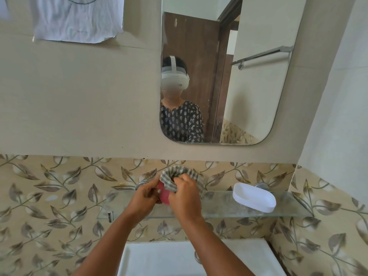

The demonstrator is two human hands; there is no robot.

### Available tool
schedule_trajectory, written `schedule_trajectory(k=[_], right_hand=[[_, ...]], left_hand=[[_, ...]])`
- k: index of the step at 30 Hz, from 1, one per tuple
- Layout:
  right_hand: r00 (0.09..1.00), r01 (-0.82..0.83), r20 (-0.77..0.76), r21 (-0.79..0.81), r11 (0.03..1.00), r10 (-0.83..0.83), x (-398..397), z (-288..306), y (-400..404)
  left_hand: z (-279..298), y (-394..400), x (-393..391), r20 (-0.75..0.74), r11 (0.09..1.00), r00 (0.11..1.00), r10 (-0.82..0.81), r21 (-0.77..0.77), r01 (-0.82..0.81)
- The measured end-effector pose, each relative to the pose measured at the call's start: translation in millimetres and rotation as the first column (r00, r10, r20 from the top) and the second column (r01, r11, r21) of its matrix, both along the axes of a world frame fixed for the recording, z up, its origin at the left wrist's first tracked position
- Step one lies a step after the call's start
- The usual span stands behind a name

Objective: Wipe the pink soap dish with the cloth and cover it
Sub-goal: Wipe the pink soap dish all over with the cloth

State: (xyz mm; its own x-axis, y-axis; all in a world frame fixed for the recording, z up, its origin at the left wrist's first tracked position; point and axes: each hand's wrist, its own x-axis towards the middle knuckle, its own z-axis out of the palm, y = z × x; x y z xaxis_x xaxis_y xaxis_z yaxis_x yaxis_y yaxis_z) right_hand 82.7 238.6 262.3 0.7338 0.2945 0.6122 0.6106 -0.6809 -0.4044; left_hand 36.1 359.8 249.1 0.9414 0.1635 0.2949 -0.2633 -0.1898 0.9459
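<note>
Head view: left hand (pixel 144 198) is gripping the pink soap dish (pixel 164 195) while right hand (pixel 184 193) is rubbing it with the bunched cloth (pixel 175 176); covering with the white lid (pixel 253 197) at right likely comes next.

Soap dish (pixel 164 194) and cloth (pixel 175 177) between both hands above the glass shelf (pixel 223 208), lid (pixel 253 197) on its right.

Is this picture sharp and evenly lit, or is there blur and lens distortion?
Head view: soft, even light, no hard glare; the wide lens bends the mirror and walls; the hands, left and right, cloth and pink dish look slightly soft.
</note>
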Motion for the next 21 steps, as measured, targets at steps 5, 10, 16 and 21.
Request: schedule_trajectory(k=[5,10,16,21], right_hand=[[0.987,0.153,-0.05,0.056,0.987,-0.151,24,8,-21],[0.992,0.119,-0.057,0.045,0.992,-0.116,24,7,-22],[0.998,-0.06,-0.018,0.0,0.998,0.06,7,6,-9],[0.99,-0.142,-0.001,-0.054,0.988,0.143,-2,4,-2]], left_hand=[[-1,1,3,-0.024,0.999,0.999,0.036,0.022,-0.035],[-3,2,4,-0.026,0.998,0.999,0.043,0.05,-0.042],[0,0,2,-0.01,1.0,1.0,0.009,0.02,-0.009],[-2,2,0,0.015,0.999,0.999,0.036,0.035,-0.037]])
